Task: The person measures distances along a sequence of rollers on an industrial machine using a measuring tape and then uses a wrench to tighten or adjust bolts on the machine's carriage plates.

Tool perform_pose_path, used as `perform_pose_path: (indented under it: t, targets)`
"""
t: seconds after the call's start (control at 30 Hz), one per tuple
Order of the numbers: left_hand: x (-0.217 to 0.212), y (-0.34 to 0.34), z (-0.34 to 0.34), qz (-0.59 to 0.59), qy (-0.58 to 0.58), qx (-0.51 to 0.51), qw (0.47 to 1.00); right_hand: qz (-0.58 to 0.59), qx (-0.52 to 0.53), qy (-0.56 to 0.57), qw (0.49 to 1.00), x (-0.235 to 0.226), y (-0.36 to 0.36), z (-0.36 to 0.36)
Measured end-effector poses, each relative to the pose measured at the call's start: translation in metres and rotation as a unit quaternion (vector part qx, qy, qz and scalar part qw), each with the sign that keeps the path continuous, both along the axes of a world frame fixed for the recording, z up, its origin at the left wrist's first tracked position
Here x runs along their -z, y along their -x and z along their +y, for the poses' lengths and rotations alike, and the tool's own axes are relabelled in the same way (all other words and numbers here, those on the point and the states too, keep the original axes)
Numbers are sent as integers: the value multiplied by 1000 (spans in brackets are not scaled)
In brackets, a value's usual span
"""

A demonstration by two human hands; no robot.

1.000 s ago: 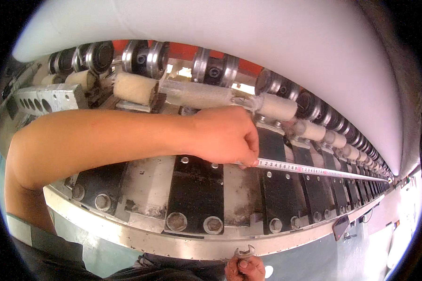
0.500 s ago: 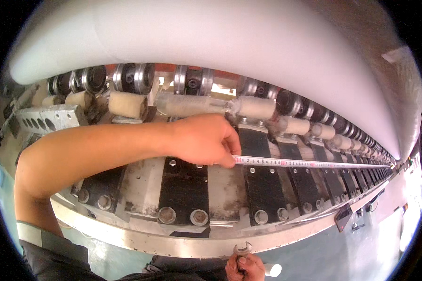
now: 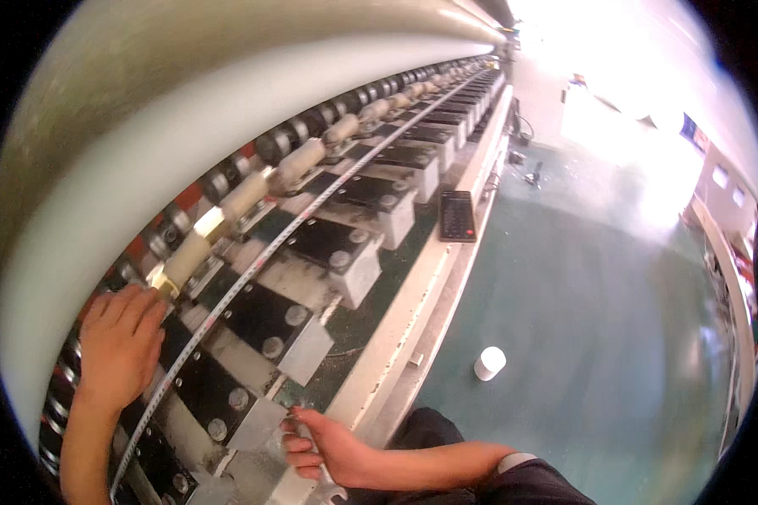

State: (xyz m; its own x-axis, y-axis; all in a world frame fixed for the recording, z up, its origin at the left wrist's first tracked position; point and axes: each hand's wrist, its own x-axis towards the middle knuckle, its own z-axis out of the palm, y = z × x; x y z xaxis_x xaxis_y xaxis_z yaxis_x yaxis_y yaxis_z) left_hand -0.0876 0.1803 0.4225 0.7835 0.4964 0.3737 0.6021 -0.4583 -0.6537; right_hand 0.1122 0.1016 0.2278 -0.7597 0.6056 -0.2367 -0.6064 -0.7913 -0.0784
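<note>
My left hand [image 3: 122,347] lies over the near end of the machine's row of rollers, its fingers stretched toward a pale padded roller [image 3: 187,259]. It appears to hold nothing. Just right of it, a white tape measure blade [image 3: 261,259] runs extended across the row of black plates, away into the distance. At the machine's near edge, my right hand [image 3: 324,450] is closed around a metal wrench [image 3: 335,490], mostly hidden by the fingers and palm. Beside that hand is the grey block end of a black bolted plate [image 3: 215,396].
A large white roll [image 3: 143,168] curves above the dark wheels [image 3: 274,145]. A black handheld keypad device [image 3: 457,216] rests on the cream rail [image 3: 404,324] along the machine's front. On the green floor [image 3: 581,337] stands a small white cylinder [image 3: 490,364].
My view has swung right along the machine. My left hand has let go of the tape's end and moved to the rollers. The right hand, still with the wrench, has come up to the machine's edge.
</note>
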Motion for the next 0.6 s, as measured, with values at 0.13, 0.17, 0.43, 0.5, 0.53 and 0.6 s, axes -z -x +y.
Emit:
perform_pose_path:
  t: [0.13,0.17,0.43,0.5,0.53,0.6]
  targets:
    - [13,10,31,42,29,-55,997,79,-35,0,996,17,12,10]
    - [11,8,31,27,48,-58,997,88,-42,1,995,15,12,11]
    - [19,3,58,48,3,-82,995,88,-52,5,995,20,16,19]
    - [20,7,56,54,-8,-91,994,76,-43,11,996,12,12,15]
    - [19,8,53,62,-18,-94,993,68,-40,9,997,13,14,16]
    - [22,12,51,60,-23,-92,994,40,-39,10,998,17,17,14]
